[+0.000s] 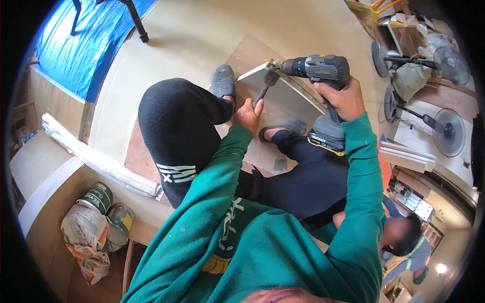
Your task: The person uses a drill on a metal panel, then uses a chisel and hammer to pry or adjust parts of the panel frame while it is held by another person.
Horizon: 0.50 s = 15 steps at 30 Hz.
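My right hand (343,98) is closed round the grip of a grey and black cordless drill (323,69), with its battery at the bottom. The drill lies level, chuck toward the left, its tip at the upper corner of a pale board (290,91) that stands on edge. In my left hand (247,116) is a short dark tool with a broad head, which looks like a hammer (262,92). Its head is beside the drill's tip, by the board's corner. Whether the bit is in the board cannot be made out.
Blue tarp (70,50) and dark metal legs (135,22) are at upper left. Lower left are a paint can (97,198), a metal can (120,224) and a plastic sack (88,232). Fans (448,130) stand at right. Another person (404,235) is at lower right.
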### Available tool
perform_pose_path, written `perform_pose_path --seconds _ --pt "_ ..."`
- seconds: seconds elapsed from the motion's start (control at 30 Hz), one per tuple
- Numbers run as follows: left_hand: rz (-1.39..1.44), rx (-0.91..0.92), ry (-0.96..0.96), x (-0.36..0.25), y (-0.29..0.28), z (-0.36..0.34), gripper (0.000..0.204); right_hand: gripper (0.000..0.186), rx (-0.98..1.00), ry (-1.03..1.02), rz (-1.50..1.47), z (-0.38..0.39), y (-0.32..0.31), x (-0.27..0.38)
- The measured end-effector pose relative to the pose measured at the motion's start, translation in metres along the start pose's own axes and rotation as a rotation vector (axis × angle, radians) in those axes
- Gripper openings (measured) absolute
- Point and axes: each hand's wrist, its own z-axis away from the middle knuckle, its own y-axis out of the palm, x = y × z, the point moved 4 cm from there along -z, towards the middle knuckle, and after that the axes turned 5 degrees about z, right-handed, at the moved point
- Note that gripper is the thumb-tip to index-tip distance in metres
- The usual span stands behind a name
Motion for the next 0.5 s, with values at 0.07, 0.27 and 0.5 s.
perform_pose_path --seconds 0.07,0.27,0.5 --pt "0.001 0.002 0.006 -0.0014 -0.0009 0.0003 0.056 0.026 -0.006 -0.045 0.045 -0.0011 0.0001 0.0013" --pt "0.002 0.012 0.003 -0.0007 -0.0017 0.0029 0.056 0.030 -0.027 -0.150 0.113 -0.0008 0.0054 0.0025" --pt "-0.007 -0.002 0.007 -0.0026 -0.0017 0.0032 0.055 0.030 -0.064 -0.224 0.167 -0.0040 0.0072 0.0046"
